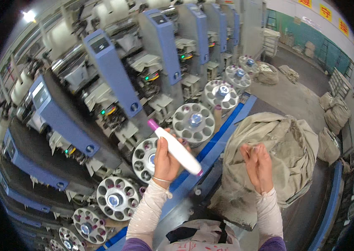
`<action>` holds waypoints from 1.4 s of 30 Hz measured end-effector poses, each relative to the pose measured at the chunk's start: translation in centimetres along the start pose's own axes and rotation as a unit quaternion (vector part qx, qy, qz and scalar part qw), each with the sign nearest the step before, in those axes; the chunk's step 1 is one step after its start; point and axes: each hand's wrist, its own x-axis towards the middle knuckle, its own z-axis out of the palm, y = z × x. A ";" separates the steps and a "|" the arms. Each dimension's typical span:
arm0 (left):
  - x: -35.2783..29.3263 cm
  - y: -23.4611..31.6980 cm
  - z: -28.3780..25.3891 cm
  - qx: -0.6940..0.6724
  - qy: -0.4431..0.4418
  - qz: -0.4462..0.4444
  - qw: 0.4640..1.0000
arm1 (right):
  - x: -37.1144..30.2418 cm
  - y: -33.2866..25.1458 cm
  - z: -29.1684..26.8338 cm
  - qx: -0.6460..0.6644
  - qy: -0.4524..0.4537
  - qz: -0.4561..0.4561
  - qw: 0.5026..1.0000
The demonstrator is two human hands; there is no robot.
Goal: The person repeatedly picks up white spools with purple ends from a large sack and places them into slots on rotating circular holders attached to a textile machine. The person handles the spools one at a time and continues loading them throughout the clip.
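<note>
My left hand (pixel 166 161) gripping a white yarn bobbin (pixel 176 149) tilted just left of the big cloth sack (pixel 285 146), my right hand (pixel 258 165) over the sack, fingers pinched together, perhaps on thread

The bobbin (pixel 174 147) in the left hand (pixel 166 161) is white with purple ends. Beyond that grip, the round magazines (pixel 193 122) are pale grey with purple spots, the machine columns (pixel 112 71) blue. By the right hand (pixel 259 164), the sack (pixel 283 146) is dull beige.

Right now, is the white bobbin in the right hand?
No, the left hand grips the white bobbin; the right hand holds none.
</note>
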 end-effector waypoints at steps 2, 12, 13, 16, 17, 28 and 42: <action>-2.9 2.6 -3.3 0.094 -0.056 -0.049 0.993 | 0.6 1.0 3.3 0.092 0.041 0.020 0.995; -21.8 3.6 -20.8 0.583 0.007 -0.194 0.789 | 10.1 9.4 6.7 -0.042 -0.210 0.244 0.946; -23.5 3.0 -21.6 0.571 0.032 -0.246 0.783 | 10.7 11.6 7.2 -0.114 -0.238 0.267 0.927; -28.1 1.1 -22.9 0.522 0.124 -0.237 0.810 | 11.1 18.5 10.1 -0.142 -0.315 0.369 0.863; -29.7 0.6 -23.1 0.450 0.167 -0.205 0.853 | 10.5 20.7 11.2 -0.147 -0.353 0.391 0.837; -40.2 0.8 -20.1 0.441 0.407 -0.010 0.800 | -6.0 40.3 26.2 -0.160 -0.696 0.251 0.653; -30.4 11.2 -29.4 0.589 0.414 0.287 0.632 | -4.7 35.9 14.3 -0.526 -0.341 -0.175 0.759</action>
